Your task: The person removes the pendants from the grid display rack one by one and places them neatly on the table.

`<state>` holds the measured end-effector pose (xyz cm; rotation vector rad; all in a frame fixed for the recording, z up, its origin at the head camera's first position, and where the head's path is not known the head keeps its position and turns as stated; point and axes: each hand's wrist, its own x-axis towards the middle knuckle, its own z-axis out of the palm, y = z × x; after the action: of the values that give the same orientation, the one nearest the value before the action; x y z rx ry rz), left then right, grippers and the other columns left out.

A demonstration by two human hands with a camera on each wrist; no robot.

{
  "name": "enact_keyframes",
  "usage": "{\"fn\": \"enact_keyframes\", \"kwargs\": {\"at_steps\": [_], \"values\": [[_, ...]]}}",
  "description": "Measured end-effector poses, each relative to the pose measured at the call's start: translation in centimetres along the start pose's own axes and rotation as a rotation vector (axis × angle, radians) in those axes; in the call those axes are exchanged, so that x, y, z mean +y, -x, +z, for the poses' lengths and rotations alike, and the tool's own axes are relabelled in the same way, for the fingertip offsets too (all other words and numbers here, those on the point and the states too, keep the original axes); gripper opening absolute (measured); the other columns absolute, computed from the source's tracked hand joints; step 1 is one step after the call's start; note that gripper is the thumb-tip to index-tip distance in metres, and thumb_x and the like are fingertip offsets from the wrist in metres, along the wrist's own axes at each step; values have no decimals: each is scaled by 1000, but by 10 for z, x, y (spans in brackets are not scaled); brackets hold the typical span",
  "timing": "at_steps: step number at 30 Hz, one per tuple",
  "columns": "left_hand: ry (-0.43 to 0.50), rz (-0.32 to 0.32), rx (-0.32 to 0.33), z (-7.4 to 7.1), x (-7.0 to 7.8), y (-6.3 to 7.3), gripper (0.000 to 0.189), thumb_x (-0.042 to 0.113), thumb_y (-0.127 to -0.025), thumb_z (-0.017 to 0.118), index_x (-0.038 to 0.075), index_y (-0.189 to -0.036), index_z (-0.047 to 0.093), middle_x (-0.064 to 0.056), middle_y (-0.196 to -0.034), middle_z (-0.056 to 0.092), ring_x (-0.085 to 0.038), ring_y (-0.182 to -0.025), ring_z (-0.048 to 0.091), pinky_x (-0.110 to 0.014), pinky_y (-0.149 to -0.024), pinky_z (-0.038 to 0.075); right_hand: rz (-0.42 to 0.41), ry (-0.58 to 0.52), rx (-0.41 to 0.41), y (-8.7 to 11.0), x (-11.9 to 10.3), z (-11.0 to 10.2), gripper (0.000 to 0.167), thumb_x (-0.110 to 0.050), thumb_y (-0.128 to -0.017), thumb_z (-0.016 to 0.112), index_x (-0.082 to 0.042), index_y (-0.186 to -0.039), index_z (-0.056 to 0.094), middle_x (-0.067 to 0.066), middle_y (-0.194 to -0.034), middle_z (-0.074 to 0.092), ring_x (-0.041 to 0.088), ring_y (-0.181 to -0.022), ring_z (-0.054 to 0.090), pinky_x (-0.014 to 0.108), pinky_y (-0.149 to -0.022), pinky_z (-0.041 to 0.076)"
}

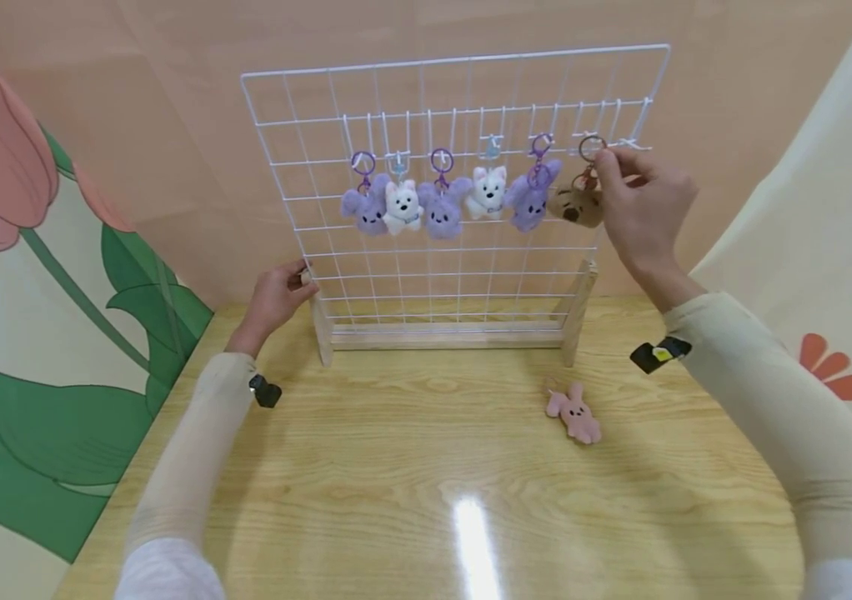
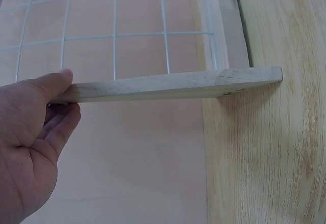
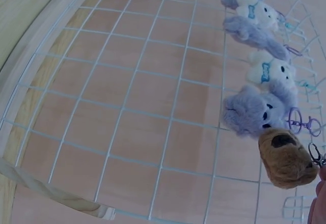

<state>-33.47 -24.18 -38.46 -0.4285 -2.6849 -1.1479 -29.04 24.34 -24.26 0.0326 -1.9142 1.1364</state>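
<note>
My right hand (image 1: 647, 204) pinches the metal ring of a brown plush keychain (image 1: 574, 207) at the rightmost hooks of a white wire grid rack (image 1: 456, 60). In the right wrist view the brown plush (image 3: 286, 160) hangs below the fingertips at the frame's edge; whether its ring sits on a hook I cannot tell. My left hand (image 1: 276, 298) grips the top of the rack's left wooden post (image 2: 153, 85), thumb on one side and fingers on the other. Three purple plush keychains (image 1: 528, 200) and two white dog plush keychains (image 1: 486, 192) hang in a row from the hooks.
A pink rabbit plush keychain (image 1: 578, 415) lies on the wood-grain table (image 1: 366, 467), in front of the rack's right foot. The rack's wooden base bar (image 1: 444, 337) stands near the table's back edge. Behind it hangs a peach backdrop (image 1: 171, 125) with printed flowers at the left.
</note>
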Motion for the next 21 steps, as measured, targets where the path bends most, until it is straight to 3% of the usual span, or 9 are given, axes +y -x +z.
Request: {"fn": "enact_keyframes", "kwargs": {"at_steps": [12,21], "values": [[-4,-15,-18,-1,-1,1,53,10,-100,68,-5,-147,50,-29,-132,63,-40,-120,65,-49,-98,57,-76,-69,-5,23,-31,-19,21,-17,-96,69,1,-96,81,-13,-80,75,-1,-57,54,11,-51,42],[-5,-17,-21,-2,4,2,53,10,-100,68,-5,-147,50,-30,-132,63,-41,-120,64,-50,-98,56,-100,-71,-17,40,-29,-31,21,-15,-94,69,3,-94,80,-26,-73,66,-4,-55,54,10,-51,41]]}}
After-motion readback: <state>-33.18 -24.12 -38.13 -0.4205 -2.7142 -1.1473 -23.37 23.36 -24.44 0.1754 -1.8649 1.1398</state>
